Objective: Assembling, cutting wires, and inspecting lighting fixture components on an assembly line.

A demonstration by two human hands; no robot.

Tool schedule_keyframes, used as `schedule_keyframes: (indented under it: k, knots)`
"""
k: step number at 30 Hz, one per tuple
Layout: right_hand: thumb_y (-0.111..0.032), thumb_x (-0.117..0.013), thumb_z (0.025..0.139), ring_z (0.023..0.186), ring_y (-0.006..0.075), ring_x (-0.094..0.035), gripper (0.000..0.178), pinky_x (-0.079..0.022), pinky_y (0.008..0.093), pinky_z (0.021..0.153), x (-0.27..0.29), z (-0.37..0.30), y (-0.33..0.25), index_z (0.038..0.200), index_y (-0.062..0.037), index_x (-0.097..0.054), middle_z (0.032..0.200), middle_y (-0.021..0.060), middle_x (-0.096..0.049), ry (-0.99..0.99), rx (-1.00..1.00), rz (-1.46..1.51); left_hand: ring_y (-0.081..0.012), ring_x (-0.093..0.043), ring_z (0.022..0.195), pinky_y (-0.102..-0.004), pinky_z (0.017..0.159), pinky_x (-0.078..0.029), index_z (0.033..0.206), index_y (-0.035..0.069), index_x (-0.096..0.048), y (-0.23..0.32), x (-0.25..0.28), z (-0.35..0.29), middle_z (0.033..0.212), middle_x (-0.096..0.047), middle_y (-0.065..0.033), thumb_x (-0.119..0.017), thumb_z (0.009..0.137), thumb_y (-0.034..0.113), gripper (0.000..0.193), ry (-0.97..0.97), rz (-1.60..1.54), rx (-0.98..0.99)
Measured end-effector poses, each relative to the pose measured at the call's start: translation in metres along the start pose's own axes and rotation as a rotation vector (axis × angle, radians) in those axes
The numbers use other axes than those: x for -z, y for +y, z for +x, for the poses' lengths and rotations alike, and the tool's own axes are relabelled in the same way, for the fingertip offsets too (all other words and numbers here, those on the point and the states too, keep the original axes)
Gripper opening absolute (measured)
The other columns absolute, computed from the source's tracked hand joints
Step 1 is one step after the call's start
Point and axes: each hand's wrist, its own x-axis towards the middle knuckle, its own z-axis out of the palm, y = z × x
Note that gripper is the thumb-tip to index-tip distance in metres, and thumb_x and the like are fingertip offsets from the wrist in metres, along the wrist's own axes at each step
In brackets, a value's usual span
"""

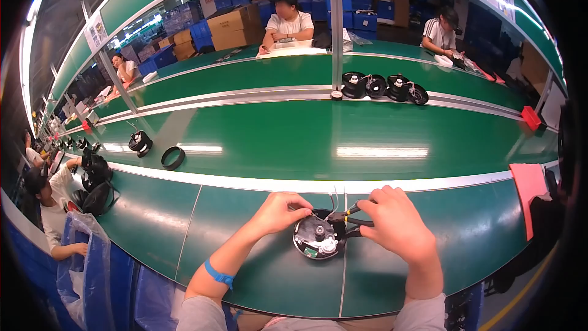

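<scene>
A round black housing (318,233) lies on the green worktop in front of me, its open side up. Inside it are a dark motor-like centre, a white gear-like part (329,244) and a small green circuit board (310,251). Thin pale wires (335,201) stick up from its far side. My left hand (283,211) is closed in a pinch at the housing's far left rim; what its fingertips hold is too small to make out. My right hand (395,224) grips pliers (352,211) with black and yellow handles, their jaws over the housing's far right side by the wires.
Beyond a pale metal edge (263,182) runs a green conveyor belt (263,129) carrying a black unit (140,143) and a black ring (173,158). More black units (398,87) stand on the far ledge. Pink cloth (528,193) hangs at right. A co-worker (55,202) sits at left.
</scene>
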Motion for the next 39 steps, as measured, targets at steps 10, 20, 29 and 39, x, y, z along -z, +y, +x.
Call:
schedule_keyframes:
  k: [10,20,29,39]
  knots:
    - [-0.013,-0.077,0.063,0.095,0.0258,-0.052,0.038,-0.042,0.0371,0.086,-0.011,0.01,-0.014,0.099,-0.0041,-0.066,0.094,0.009,-0.057,0.001,0.036,-0.077,-0.0227,-0.067,0.083,-0.0328,0.073,-0.055,0.106,0.002,-0.066,0.011,-0.003,0.004,0.095,-0.067,-0.0125,-0.064,0.085,0.005,0.021,0.06,0.04,-0.198]
    - [-0.019,-0.077,0.067,0.095,0.0244,-0.049,0.032,-0.04,0.0355,0.084,-0.007,0.009,-0.02,0.092,-0.0042,-0.062,0.093,0.0091,-0.054,0.027,0.093,-0.138,-0.0202,-0.067,0.081,-0.031,0.073,-0.056,0.108,0.004,-0.064,0.018,-0.007,0.003,0.094,-0.064,-0.0103,-0.06,0.087,0.001,0.022,0.109,-0.003,-0.199]
    - [-0.019,-0.077,0.067,0.092,0.0229,-0.049,0.027,-0.04,0.0342,0.081,-0.014,0.011,-0.022,0.086,-0.0055,-0.062,0.088,0.0081,-0.054,0.031,0.066,-0.176,-0.019,-0.068,0.08,-0.0304,0.072,-0.058,0.107,0.002,-0.064,0.017,-0.007,0.003,0.095,-0.065,-0.0102,-0.061,0.087,0.001,0.021,0.123,0.0,-0.234]
    - [-0.019,-0.08,0.064,0.086,0.0226,-0.052,0.035,-0.041,0.0349,0.079,-0.02,0.011,-0.019,0.093,-0.0073,-0.064,0.081,0.006,-0.053,0.043,0.07,-0.191,-0.0165,-0.068,0.086,-0.0276,0.07,-0.057,0.109,0.0,-0.062,0.008,-0.003,0.005,0.101,-0.063,-0.0087,-0.063,0.088,0.004,0.021,0.078,-0.214,-0.047]
